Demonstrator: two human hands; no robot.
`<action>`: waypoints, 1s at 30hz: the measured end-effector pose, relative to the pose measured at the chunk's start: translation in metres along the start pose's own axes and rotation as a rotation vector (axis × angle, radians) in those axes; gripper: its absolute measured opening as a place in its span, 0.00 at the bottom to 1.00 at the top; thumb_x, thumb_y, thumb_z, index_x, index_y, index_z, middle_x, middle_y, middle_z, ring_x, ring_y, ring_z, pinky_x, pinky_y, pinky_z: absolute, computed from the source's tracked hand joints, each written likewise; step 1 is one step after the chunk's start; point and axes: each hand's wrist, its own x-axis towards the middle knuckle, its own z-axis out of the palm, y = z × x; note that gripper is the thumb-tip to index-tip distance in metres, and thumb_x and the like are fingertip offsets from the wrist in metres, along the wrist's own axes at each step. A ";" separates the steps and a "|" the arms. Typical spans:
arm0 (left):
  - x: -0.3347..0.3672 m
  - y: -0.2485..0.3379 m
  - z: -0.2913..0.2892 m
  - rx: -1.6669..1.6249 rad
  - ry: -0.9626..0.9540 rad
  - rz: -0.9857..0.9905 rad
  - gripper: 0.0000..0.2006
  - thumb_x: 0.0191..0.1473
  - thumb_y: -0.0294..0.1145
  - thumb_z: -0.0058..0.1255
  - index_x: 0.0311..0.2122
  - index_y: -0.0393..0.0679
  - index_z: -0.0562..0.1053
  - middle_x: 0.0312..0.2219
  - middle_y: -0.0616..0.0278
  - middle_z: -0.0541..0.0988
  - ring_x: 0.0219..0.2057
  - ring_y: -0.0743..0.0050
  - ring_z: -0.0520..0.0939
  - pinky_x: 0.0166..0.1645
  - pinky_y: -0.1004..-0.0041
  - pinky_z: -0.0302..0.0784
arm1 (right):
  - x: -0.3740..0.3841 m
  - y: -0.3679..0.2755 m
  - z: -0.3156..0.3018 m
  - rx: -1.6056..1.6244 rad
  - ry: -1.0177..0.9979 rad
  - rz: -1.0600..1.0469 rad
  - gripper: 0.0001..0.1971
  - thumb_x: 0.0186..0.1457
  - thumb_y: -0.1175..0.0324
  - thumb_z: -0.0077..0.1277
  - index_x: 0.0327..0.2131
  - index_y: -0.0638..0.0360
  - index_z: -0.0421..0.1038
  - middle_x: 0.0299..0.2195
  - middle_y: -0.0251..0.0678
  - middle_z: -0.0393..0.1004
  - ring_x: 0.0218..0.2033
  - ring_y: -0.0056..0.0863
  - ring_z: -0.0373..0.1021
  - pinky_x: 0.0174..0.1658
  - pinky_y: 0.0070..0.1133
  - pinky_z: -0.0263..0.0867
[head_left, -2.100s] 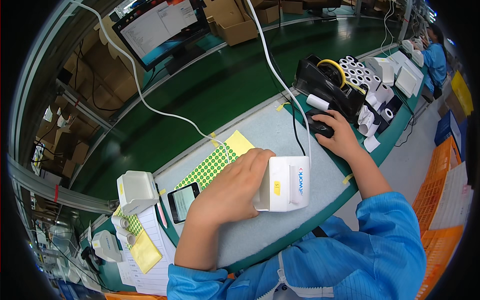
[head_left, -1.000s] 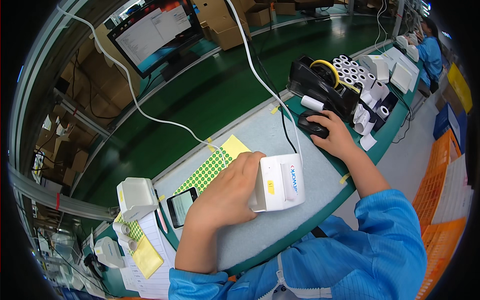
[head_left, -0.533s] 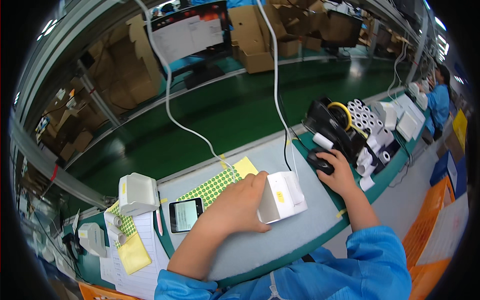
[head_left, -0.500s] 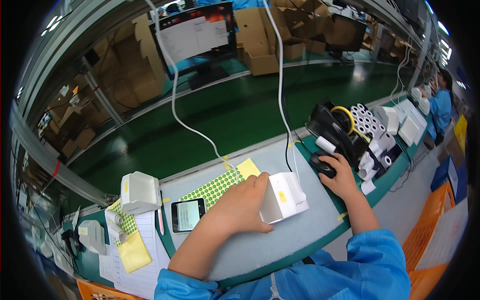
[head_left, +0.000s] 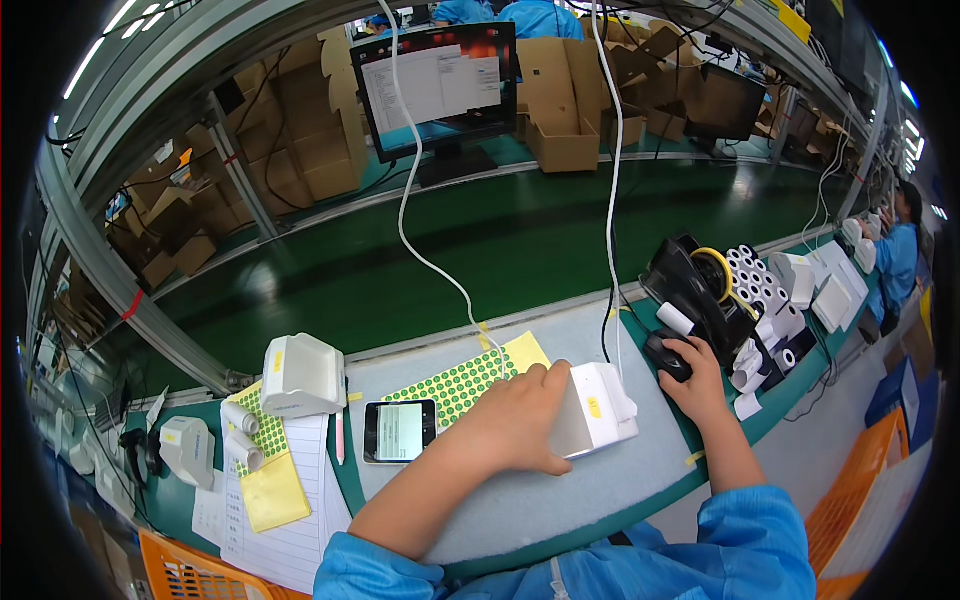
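Observation:
My left hand (head_left: 520,420) grips a small white box-shaped device (head_left: 600,410) that lies on the grey bench mat (head_left: 520,500), with a small yellow sticker on its top. A white cable runs up from the device. My right hand (head_left: 695,375) rests on a black computer mouse (head_left: 665,355) to the right. A sheet of green round stickers (head_left: 455,380) on yellow backing lies just behind my left hand. A smartphone (head_left: 400,432) with a lit screen lies to its left.
A second white device (head_left: 300,375) stands at the left, with paper forms (head_left: 290,500) and yellow notes. A black tape dispenser (head_left: 695,290) and white paper rolls (head_left: 765,290) sit at the right. A monitor (head_left: 440,85) stands beyond the green conveyor (head_left: 480,250). Another worker in blue (head_left: 895,260) is far right.
My view has tilted up, showing more of the monitor and cartons. My left hand stays on the white device and has turned it flatter; my right hand stays on the mouse.

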 end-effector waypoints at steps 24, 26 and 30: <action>0.002 -0.003 0.009 0.009 0.047 0.034 0.45 0.29 0.44 0.63 0.50 0.31 0.54 0.37 0.42 0.69 0.38 0.49 0.74 0.44 0.66 0.70 | -0.001 -0.001 0.007 -0.078 0.079 0.050 0.23 0.34 0.70 0.57 0.41 0.51 0.70 0.45 0.53 0.63 0.45 0.49 0.63 0.49 0.31 0.60; 0.002 -0.002 0.008 0.009 0.044 0.035 0.45 0.29 0.44 0.63 0.50 0.31 0.54 0.36 0.42 0.69 0.38 0.49 0.74 0.44 0.66 0.70 | -0.002 -0.001 0.007 -0.112 0.082 0.048 0.23 0.34 0.71 0.57 0.41 0.53 0.70 0.45 0.51 0.64 0.46 0.47 0.64 0.49 0.29 0.61; 0.002 -0.001 0.007 0.015 0.033 0.028 0.45 0.29 0.44 0.63 0.50 0.31 0.54 0.36 0.42 0.69 0.38 0.48 0.74 0.44 0.66 0.70 | -0.002 -0.001 0.006 -0.109 0.084 0.047 0.23 0.34 0.71 0.57 0.41 0.53 0.70 0.45 0.51 0.64 0.46 0.47 0.64 0.49 0.29 0.61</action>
